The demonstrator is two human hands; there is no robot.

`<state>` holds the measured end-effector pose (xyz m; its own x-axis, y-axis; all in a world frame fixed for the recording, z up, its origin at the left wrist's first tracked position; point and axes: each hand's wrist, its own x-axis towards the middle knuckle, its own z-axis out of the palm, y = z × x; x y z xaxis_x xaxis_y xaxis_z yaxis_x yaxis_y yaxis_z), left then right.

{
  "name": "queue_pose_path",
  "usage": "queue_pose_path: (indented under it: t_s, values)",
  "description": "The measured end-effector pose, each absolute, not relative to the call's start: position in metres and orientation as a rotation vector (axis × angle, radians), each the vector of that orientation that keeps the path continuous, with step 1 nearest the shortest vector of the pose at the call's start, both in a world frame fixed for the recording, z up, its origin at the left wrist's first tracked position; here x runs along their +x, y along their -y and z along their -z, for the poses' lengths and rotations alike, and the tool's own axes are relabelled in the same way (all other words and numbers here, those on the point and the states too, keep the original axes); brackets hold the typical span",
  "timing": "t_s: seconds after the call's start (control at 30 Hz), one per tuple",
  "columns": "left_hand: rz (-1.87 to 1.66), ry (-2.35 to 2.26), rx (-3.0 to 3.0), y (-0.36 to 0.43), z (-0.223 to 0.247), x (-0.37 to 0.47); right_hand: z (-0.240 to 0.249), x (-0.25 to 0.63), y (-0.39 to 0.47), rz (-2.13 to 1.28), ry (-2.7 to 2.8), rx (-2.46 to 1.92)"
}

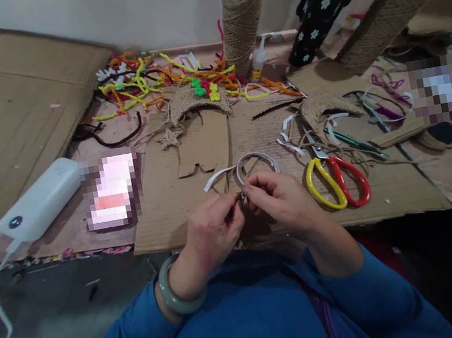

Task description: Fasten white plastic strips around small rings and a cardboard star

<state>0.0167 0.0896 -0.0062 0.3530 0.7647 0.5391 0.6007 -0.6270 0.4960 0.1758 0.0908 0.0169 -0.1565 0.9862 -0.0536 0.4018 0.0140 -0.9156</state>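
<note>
Our left hand (213,223) and right hand (284,199), fingers closed in pinches, hold a small, mostly hidden brown piece (240,195) near the coiled white strip (255,154). It looks light and pliable, best taken by its ends.

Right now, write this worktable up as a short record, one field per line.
Left: left hand, fingers pinched
Right: right hand, fingers pinched, close beside it
Held: too hidden to tell
Ahead: curled white strip
Right side: scissors, yellow and red handles
Left side: lit phone, white power bank
Behind: twine crescent with flowers, twine star
</note>
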Motion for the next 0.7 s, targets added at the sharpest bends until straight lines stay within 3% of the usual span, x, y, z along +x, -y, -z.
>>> queue_pose_path:
  t_s: [0.7]
  values:
    - [-1.19,-1.15,2.239,-0.0898,0.0061,0.0177,-0.0167,0.1737,-0.0893,-1.572,1.159,-1.321]
